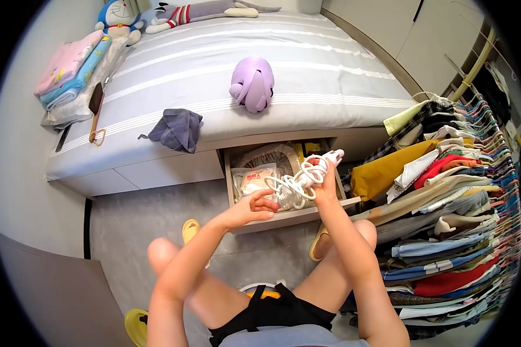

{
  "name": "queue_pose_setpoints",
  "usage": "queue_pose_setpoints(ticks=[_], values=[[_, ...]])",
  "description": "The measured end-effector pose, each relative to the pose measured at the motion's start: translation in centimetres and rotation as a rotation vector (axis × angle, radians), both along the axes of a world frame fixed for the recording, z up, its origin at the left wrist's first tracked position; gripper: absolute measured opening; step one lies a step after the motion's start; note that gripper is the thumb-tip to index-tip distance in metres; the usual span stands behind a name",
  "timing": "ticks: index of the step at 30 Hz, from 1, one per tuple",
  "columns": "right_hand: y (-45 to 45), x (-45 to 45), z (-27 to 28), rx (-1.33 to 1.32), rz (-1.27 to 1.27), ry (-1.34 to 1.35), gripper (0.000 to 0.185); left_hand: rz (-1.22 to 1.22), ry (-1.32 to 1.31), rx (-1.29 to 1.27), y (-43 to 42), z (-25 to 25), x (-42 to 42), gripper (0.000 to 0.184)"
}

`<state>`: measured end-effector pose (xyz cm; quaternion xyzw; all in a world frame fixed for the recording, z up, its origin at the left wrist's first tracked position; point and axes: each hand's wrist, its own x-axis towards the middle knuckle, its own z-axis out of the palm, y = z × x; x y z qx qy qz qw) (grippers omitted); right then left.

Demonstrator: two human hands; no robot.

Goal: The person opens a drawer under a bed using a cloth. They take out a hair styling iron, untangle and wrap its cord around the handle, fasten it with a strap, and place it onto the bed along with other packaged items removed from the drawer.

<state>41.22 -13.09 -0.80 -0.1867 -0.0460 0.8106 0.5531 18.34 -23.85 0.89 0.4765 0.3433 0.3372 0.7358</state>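
A bundle of white cord (295, 186) hangs over the open drawer (283, 220) under the bed. My right hand (325, 182) grips the bundle at its upper right, where a white and pinkish end piece sticks out above the fingers. Just left of the loops is my left hand (250, 209), its fingers apart and nothing held in them. Inside the drawer lie a clear bag with red print (255, 178) and a grey-brown coiled item (269, 157), partly hidden by the cord.
On the striped bed (185, 75) are a purple helmet-like object (253, 85), a dark grey cloth pouch (176, 130), folded blankets (69, 66) and plush toys (120, 22). A dense clothes rack (446, 231) stands close on the right. Yellow slippers (191, 230) lie on the floor.
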Motion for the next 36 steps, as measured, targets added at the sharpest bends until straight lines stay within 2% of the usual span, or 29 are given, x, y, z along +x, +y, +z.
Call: queue_pose_setpoints(ticks=[1, 2, 5, 6, 9, 12, 16, 18, 20, 22, 23, 26, 28, 29, 32, 33, 36], values=[[0.1, -0.2, -0.4, 0.081, 0.044, 0.036, 0.031, 0.045, 0.014, -0.035, -0.1, -0.4, 0.6, 0.061], [0.2, -0.6, -0.9, 0.019, -0.006, -0.022, 0.029, 0.09, 0.028, -0.071, -0.1, -0.7, 1.1, 0.059], [-1.0, -2.0, 1.0, -0.091, -0.062, 0.024, 0.021, 0.181, -0.007, -0.029, -0.1, -1.3, 1.9, 0.046], [-0.8, -1.8, 0.5, -0.079, -0.021, 0.118, 0.019, 0.196, -0.037, -0.014, -0.1, -1.3, 1.9, 0.042], [0.0, -1.1, -0.2, -0.086, 0.149, 0.37, 0.015, 0.206, -0.308, -0.192, 0.4, -0.7, 1.7, 0.032], [-1.8, -2.0, 2.3, -0.034, 0.253, 0.377, 0.012, 0.233, -0.312, -0.086, 0.3, -0.1, 1.8, 0.025], [-2.7, -2.8, 3.2, 0.09, 0.284, 0.05, 0.013, 0.317, -0.343, -0.06, 0.2, 0.3, 1.7, 0.026], [-2.5, -2.6, 2.3, 0.116, 0.348, 0.145, 0.012, 0.393, -0.402, -0.094, 0.3, 1.0, 1.6, 0.027], [-2.7, -2.2, 1.4, 0.047, 0.353, 0.203, 0.017, 0.432, -0.411, -0.114, 1.0, 0.8, 1.1, 0.035], [-3.2, -2.6, 2.2, 0.072, 0.396, 0.136, 0.018, 0.356, -0.328, -0.045, 1.5, 1.1, 0.6, 0.037], [-3.0, -2.5, 1.3, 0.086, 0.443, 0.126, 0.028, 0.319, -0.262, -0.032, 1.7, 1.1, 0.5, 0.035], [-3.0, -2.7, 0.9, 0.056, 0.489, 0.135, 0.025, 0.24, -0.056, 0.02, 1.9, 1.0, 0.1, 0.03], [-3.1, -2.6, 0.9, -0.016, 0.426, -0.011, 0.022, 0.225, 0.092, 0.075, 1.9, 2.0, -0.2, 0.027], [-3.1, -2.5, 0.9, -0.051, 0.393, -0.085, 0.02, 0.229, 0.102, 0.124, 1.8, 2.7, 0.0, 0.024], [-2.7, -2.5, 0.7, -0.095, 0.35, -0.066, 0.022, 0.183, 0.11, 0.082, 2.4, 0.5, -0.8, 0.02], [-2.7, -2.5, 1.2, -0.126, 0.336, -0.079, 0.022, 0.242, -0.112, -0.056, 1.9, 0.7, 0.0, 0.018], [-2.6, -2.4, 1.4, -0.13, 0.3, -0.112, 0.022, 0.373, -0.328, -0.178, 1.4, 2.0, 0.9, 0.018]])
